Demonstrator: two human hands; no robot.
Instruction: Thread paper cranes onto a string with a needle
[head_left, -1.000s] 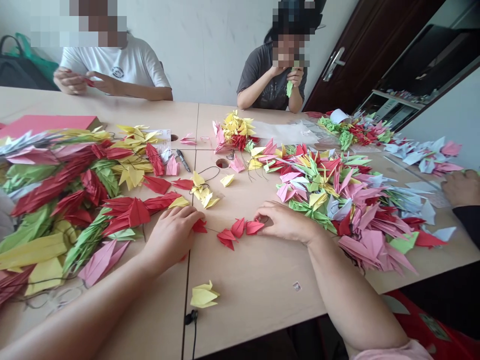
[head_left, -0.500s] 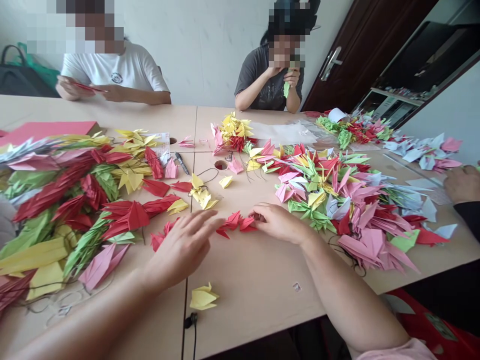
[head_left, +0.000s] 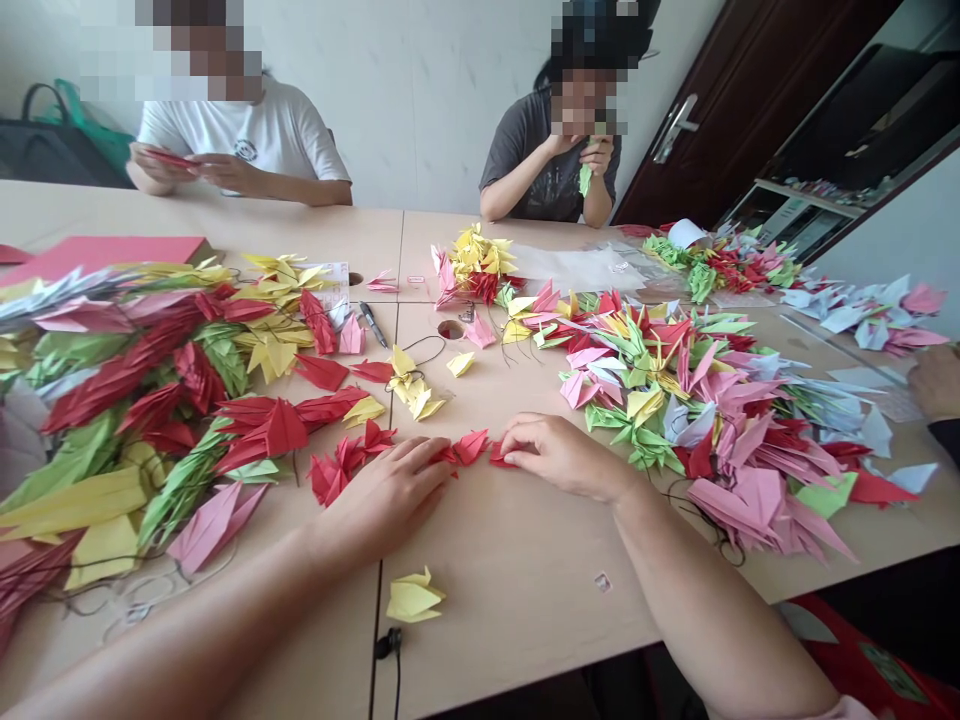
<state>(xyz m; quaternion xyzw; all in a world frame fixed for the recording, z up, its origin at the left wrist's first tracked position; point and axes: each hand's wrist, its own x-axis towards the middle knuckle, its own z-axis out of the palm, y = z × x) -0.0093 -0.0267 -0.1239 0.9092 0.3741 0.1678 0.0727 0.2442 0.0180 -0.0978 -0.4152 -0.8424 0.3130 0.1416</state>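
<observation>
A row of small folded red paper cranes lies across the middle of the table. My left hand (head_left: 405, 490) has come down over the row, its fingers curled onto a red paper crane (head_left: 444, 453) that shows just past the fingertips. On its far side more red cranes (head_left: 345, 465) are bunched, partly hidden by the hand. My right hand (head_left: 559, 455) pinches the red paper crane (head_left: 498, 454) at the row's right end between thumb and fingers. Between the hands, one red crane (head_left: 471, 446) lies untouched. A yellow paper crane (head_left: 414, 597) sits nearer to me.
Heaped strings of coloured cranes lie left (head_left: 150, 400) and right (head_left: 720, 400). Beyond my hands are loose yellow cranes (head_left: 411, 383), a pen (head_left: 373, 325) and a cable hole (head_left: 450, 329). Two people sit opposite, folding paper; another person's hand (head_left: 934, 383) rests at the right edge.
My left hand has lowered from above the red cranes onto one, its fingers drawing together. My right hand stays at the right-end crane, its fingers closing further over it. The view has shifted slightly.
</observation>
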